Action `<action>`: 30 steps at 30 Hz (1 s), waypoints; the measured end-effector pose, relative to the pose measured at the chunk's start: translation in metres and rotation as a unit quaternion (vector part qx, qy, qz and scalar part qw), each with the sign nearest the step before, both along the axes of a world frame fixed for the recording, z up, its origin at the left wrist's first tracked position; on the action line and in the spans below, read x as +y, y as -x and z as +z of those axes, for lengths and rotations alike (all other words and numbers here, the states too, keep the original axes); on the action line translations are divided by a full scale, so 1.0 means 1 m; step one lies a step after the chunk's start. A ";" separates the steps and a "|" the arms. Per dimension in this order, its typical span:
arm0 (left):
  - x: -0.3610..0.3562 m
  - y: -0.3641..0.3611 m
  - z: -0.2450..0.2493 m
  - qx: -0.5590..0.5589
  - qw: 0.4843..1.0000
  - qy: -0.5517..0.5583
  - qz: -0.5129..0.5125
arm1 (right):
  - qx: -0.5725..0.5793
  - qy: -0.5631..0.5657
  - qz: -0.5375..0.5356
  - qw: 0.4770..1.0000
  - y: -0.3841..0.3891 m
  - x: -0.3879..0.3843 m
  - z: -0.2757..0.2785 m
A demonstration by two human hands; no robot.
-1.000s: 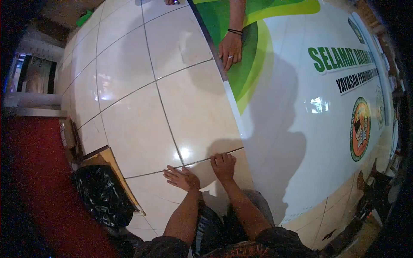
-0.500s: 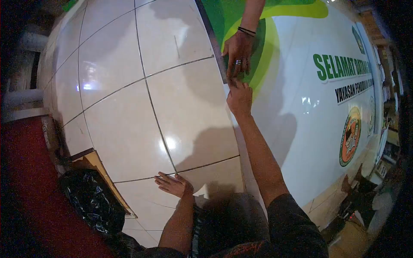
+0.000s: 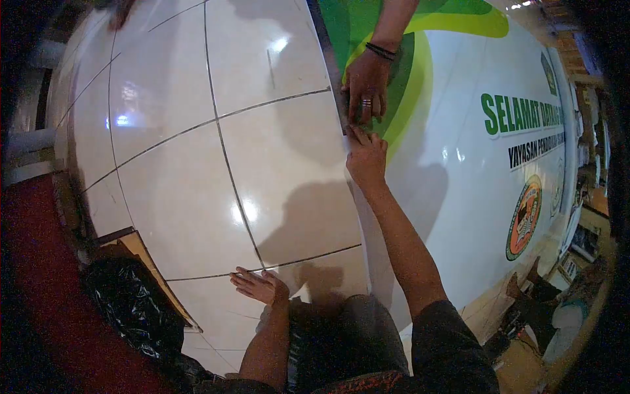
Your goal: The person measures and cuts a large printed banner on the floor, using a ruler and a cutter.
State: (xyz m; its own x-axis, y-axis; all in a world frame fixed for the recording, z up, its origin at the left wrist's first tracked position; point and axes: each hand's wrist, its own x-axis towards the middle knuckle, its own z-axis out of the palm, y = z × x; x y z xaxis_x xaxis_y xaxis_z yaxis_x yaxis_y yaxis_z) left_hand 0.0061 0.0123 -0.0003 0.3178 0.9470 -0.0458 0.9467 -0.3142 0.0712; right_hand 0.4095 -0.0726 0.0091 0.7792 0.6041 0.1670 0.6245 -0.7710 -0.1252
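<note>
Floor: pale glossy tiles (image 3: 170, 217) fill the left and middle of the view.
Banner: the sheet (image 3: 453, 125) lies printed side up on the tiles, to the right; its near-side edge runs up past both people's hands.
Bag: black plastic (image 3: 134, 305), at lower left.
Co-worker's hand: reaching down from the top, this hand (image 3: 367, 79) has its fingertips at the sheet's edge.
Right hand: the wearer's arm is stretched out, and the right hand (image 3: 366, 157) has its fingers bent at that edge, just below the co-worker's fingertips; whether it pinches the sheet I cannot tell.
Left hand: the left hand (image 3: 261, 285) is spread loosely, palm down on the tiles, holding nothing.
Just changed: the right hand has left the tiles beside the left hand for the edge, so two people now work at one spot.
Against half a second ago: both hands at the edge stay together, the left stays down, and a blurred shape (image 3: 122, 13), unclear, has appeared at top left.
</note>
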 end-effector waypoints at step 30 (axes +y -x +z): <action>0.011 -0.058 0.023 0.035 0.991 0.121 -0.049 | 0.149 0.042 0.055 0.986 -0.042 0.005 0.027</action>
State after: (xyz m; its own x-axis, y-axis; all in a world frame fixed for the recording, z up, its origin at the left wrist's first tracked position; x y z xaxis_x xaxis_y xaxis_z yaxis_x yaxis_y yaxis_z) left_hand 0.0641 0.0236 0.0232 0.3958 0.8704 -0.2928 0.9177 -0.3865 0.0915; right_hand 0.4518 -0.0680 0.0362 0.7149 0.6900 -0.1136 0.6502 -0.7156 -0.2551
